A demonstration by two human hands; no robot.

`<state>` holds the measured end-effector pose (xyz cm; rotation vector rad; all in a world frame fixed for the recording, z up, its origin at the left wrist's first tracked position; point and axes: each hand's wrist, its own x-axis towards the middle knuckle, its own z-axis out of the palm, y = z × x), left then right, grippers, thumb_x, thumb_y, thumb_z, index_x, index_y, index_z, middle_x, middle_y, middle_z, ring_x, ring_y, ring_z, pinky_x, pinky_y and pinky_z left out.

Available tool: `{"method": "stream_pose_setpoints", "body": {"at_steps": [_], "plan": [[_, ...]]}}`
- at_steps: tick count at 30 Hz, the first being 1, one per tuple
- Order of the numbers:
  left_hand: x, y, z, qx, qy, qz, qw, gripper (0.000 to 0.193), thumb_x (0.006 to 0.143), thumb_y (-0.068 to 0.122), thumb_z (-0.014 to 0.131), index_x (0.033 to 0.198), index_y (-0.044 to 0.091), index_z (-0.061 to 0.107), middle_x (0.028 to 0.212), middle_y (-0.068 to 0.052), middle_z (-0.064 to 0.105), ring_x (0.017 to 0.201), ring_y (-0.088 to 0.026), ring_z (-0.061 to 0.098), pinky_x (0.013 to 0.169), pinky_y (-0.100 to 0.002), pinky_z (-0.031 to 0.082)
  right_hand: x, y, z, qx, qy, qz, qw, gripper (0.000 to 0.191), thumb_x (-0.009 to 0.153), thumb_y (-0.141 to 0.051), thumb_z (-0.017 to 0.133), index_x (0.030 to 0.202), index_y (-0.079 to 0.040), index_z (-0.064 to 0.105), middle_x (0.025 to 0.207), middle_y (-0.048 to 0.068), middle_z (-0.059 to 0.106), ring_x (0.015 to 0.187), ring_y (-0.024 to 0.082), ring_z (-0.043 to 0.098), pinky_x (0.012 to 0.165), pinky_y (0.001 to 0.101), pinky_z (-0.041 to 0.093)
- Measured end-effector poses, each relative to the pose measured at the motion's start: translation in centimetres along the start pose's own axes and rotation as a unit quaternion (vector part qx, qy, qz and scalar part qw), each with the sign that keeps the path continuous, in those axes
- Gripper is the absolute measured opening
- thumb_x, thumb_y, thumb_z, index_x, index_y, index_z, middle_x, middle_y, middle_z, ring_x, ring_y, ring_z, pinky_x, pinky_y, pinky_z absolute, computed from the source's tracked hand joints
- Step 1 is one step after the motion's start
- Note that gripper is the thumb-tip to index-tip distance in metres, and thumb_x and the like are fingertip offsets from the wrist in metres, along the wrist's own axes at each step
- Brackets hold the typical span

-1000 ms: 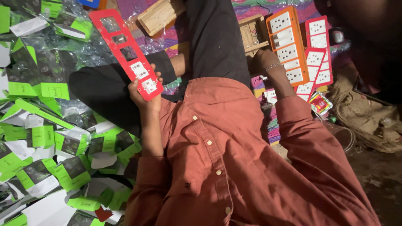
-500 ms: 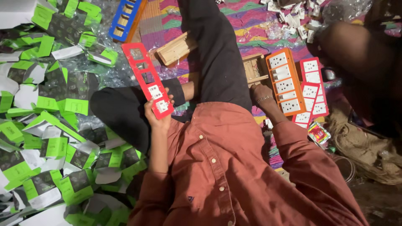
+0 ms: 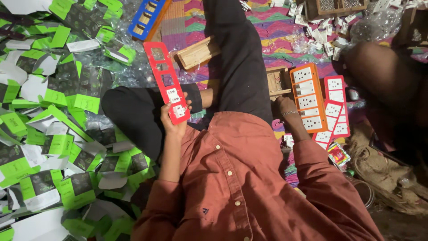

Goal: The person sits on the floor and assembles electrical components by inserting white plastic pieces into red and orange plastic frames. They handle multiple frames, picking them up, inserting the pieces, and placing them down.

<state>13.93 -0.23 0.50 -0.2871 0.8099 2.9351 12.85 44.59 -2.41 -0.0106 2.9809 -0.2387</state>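
Observation:
My left hand (image 3: 171, 119) grips the lower end of a long red plastic frame (image 3: 164, 76) held up over my crossed legs. Its lower two windows hold white switch sockets; the upper windows are hollow. My right hand (image 3: 287, 111) rests low on the mat, by my knee, touching the bottom of an orange frame (image 3: 307, 99) filled with white sockets. Whether its fingers hold anything is hidden. Red filled frames (image 3: 336, 107) lie just right of the orange one.
Green and black cartons with white cards (image 3: 49, 134) cover the floor on the left. A blue frame (image 3: 147, 18), wooden blocks (image 3: 198, 52), a small wooden box (image 3: 278, 81) and loose white sockets (image 3: 321, 31) lie on a striped mat. Another person's leg (image 3: 383, 76) is at right.
The view has tilted, so everything sits lower in the frame. My left hand still holds the red frame, now more upright. My right hand stays by the orange frame.

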Motion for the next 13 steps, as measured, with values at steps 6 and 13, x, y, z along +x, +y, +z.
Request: {"method": "stream_pose_setpoints", "body": {"at_steps": [6, 13], "plan": [[0.0, 0.1, 0.2, 0.000, 0.002, 0.005, 1.000, 0.067, 0.091, 0.039, 0.059, 0.142, -0.003, 0.050, 0.130, -0.022, 0.065, 0.101, -0.030, 0.067, 0.085, -0.041, 0.054, 0.0, 0.2, 0.3, 0.008, -0.004, 0.004, 1.000, 0.018, 0.095, -0.016, 0.063, 0.090, 0.001, 0.067, 0.088, 0.031, 0.069, 0.086, 0.046, 0.070, 0.075, 0.0510, 0.057], [-2.3, 1.4, -0.6, 0.005, -0.004, 0.007, 1.000, 0.067, 0.092, 0.039, 0.059, 0.142, -0.004, 0.050, 0.130, -0.022, 0.065, 0.101, -0.030, 0.067, 0.086, -0.042, 0.054, -0.5, 1.1, 0.6, 0.006, -0.005, -0.022, 1.000, 0.022, 0.094, -0.019, 0.062, 0.091, 0.001, 0.070, 0.093, 0.032, 0.069, 0.091, 0.047, 0.070, 0.079, 0.0510, 0.057]]}}
